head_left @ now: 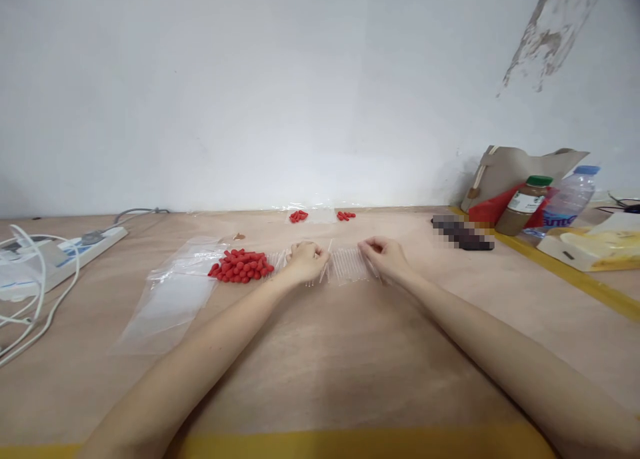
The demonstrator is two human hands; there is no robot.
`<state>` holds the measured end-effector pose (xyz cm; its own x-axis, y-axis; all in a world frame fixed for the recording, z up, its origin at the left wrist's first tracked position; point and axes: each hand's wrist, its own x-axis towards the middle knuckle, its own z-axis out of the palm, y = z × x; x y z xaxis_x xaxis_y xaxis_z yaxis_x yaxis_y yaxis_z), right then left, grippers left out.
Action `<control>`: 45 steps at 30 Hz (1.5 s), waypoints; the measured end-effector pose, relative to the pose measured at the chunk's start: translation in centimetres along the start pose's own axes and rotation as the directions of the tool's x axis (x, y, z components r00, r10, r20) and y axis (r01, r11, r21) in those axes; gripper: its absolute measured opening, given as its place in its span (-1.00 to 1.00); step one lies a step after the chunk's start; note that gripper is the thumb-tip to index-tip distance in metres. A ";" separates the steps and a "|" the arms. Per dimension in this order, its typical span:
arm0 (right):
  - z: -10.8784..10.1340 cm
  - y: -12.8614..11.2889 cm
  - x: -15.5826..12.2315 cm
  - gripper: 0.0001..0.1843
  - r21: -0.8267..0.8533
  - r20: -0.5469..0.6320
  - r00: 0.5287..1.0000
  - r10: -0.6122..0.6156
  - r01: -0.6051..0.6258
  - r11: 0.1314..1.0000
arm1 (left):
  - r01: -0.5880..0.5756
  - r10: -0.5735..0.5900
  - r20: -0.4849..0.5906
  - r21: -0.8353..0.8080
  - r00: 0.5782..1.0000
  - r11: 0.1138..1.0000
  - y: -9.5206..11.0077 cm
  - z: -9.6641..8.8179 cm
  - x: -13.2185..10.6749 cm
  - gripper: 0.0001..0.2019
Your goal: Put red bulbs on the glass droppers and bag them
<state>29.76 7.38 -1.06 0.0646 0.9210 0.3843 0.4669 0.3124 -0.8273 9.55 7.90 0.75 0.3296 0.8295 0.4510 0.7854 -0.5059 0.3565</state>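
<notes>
Fingertip handling of slender rods. A row of thin, clear, straight rods (349, 264) lies side by side on the light-brown bench (325, 359), between the two hands; more rods show at the far side of the left hand (307, 260), next to a heap of small, red, rounded pieces (241, 267). The left hand is curled, its fingertips drawn in beside a tilted rod; whether it grips that rod cannot be told. The right hand (387, 258) has thumb and forefinger narrowed together at the row's right edge; what lies between them is too small to tell. The step in hand appears to be separating or aligning the rods. The next move would seem to call for a light, precise pinch on a single rod, leaving its neighbours undisturbed. Flat, clear plastic bags (173, 299) lie left of the heap.
</notes>
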 end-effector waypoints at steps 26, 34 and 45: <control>2.1 -0.6 -3.3 -0.75 -0.463 0.175 0.809 -0.561 0.570 0.678 | -0.319 0.284 0.200 0.174 0.938 0.931 -9.0 -7.8 -3.8 -0.83; 2.6 0.0 -3.3 -0.75 -0.452 0.188 0.775 -0.603 0.614 0.648 | -0.189 0.189 -0.038 0.007 0.981 0.982 -7.1 -8.1 -3.4 -0.85; 2.5 -1.2 -4.0 -0.78 -0.452 0.242 0.720 -0.650 0.677 0.581 | 0.078 -0.113 0.011 -0.783 0.994 0.617 -2.4 -1.7 -5.7 -0.83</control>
<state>26.74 3.92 -2.58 -0.4708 0.5163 0.7153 0.7137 0.6996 -0.0352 4.88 4.03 -1.28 0.2444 0.8837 0.3992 0.0996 -0.4324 0.8962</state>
